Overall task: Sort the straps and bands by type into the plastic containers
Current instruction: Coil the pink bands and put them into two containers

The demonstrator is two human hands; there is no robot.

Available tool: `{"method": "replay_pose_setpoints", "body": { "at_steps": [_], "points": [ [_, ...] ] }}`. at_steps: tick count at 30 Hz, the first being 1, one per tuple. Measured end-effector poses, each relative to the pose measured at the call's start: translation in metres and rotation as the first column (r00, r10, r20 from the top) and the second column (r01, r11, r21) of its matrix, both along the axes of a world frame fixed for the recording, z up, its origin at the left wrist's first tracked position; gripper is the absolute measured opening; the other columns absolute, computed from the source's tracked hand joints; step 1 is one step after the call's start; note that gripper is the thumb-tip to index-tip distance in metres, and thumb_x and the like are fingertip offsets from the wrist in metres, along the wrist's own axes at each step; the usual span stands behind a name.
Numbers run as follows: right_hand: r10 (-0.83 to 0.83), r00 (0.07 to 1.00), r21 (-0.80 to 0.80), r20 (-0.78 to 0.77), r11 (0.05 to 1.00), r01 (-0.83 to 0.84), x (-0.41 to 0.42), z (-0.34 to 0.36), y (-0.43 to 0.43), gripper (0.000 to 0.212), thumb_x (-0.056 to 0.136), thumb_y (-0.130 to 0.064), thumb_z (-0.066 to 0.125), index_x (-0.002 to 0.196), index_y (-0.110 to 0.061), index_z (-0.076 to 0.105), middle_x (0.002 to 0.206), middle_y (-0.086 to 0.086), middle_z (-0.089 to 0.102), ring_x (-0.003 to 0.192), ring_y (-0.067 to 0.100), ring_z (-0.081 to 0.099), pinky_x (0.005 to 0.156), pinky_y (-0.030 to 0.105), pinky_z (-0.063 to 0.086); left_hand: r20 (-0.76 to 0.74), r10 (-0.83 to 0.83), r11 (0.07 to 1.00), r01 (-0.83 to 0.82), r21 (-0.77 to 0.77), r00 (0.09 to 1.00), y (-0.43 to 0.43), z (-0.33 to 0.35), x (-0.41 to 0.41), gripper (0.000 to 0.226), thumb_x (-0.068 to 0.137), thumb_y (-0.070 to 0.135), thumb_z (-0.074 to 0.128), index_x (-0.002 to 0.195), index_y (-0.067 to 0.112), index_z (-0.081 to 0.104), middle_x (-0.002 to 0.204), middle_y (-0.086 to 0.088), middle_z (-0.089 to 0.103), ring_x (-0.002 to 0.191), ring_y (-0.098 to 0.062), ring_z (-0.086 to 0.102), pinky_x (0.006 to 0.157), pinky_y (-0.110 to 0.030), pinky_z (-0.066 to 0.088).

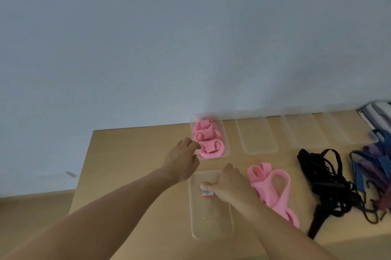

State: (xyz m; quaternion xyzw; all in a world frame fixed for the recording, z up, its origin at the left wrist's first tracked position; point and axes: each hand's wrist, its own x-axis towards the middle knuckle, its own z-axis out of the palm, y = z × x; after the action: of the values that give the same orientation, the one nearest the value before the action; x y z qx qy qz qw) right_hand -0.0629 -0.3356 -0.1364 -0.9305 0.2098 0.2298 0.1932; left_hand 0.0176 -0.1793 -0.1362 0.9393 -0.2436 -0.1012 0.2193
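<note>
A clear plastic container (225, 132) at the table's back edge holds several rolled pink bands (208, 140). My left hand (183, 159) reaches to its near left rim, fingers bunched against the rim. My right hand (229, 185) lies on the far end of a flat clear lid (211, 217) with a small red-and-white label (207, 192); my thumb presses beside the label. Loose pink bands (273, 187) lie just right of that hand. Farther right are a tangle of black straps (325, 183) and a heap of blue and purple bands (372, 166).
Three empty clear containers (259, 136) (300, 130) (342, 126) line the back edge along the grey wall. A white and grey object (377, 114) sits at the far right corner. The table's left edge runs near my left forearm, with floor beyond.
</note>
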Motion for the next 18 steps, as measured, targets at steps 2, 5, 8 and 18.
{"method": "replay_pose_setpoints", "body": {
  "at_steps": [2, 5, 8, 18],
  "points": [
    [-0.026, 0.999, -0.04, -0.045, 0.999, 0.024, -0.006, -0.004, 0.007, 0.092, 0.061, -0.074, 0.068, 0.12, -0.009, 0.042, 0.117, 0.008, 0.052, 0.101, 0.024, 0.061, 0.071, 0.029, 0.044, -0.009, 0.022, 0.999, -0.022, -0.023, 1.0, 0.004, -0.003, -0.005, 0.04, 0.093, 0.018, 0.05, 0.133, 0.017, 0.053, 0.129, -0.002, 0.05, 0.118, -0.022, 0.047, 0.093, -0.034, 0.044],
    [-0.041, 0.997, -0.12, -0.061, 0.992, 0.033, -0.01, -0.008, 0.017, 0.094, 0.06, -0.072, 0.07, 0.121, -0.008, 0.04, 0.117, 0.009, 0.049, 0.098, 0.023, 0.061, 0.07, 0.028, 0.042, -0.062, 0.041, 0.999, -0.042, -0.019, 0.997, 0.013, -0.008, -0.012, 0.041, 0.092, 0.018, 0.049, 0.133, 0.018, 0.051, 0.127, 0.0, 0.051, 0.118, -0.019, 0.049, 0.094, -0.032, 0.043],
    [-0.074, 0.996, -0.167, -0.052, 0.984, 0.065, -0.012, -0.009, 0.024, 0.091, 0.058, -0.069, 0.073, 0.118, -0.009, 0.041, 0.111, 0.007, 0.051, 0.092, 0.021, 0.06, 0.065, 0.027, 0.039, -0.13, 0.094, 0.995, -0.098, -0.022, 0.987, 0.022, -0.012, -0.017, 0.039, 0.093, 0.02, 0.049, 0.132, 0.018, 0.05, 0.125, 0.001, 0.053, 0.114, -0.018, 0.054, 0.092, -0.031, 0.044],
    [-0.224, 0.974, 0.339, 0.03, 0.919, 0.201, -0.001, 0.006, 0.004, 0.016, 0.083, -0.023, 0.061, 0.071, -0.02, 0.051, 0.074, -0.003, 0.056, 0.06, 0.015, 0.051, 0.052, 0.026, 0.037, -0.548, 0.226, 0.963, -0.269, 0.003, 0.806, 0.029, -0.013, -0.017, 0.036, 0.092, 0.025, 0.056, 0.126, 0.012, 0.053, 0.103, -0.008, 0.065, 0.086, -0.025, 0.065, 0.072, -0.03, 0.051]
  ]
}}
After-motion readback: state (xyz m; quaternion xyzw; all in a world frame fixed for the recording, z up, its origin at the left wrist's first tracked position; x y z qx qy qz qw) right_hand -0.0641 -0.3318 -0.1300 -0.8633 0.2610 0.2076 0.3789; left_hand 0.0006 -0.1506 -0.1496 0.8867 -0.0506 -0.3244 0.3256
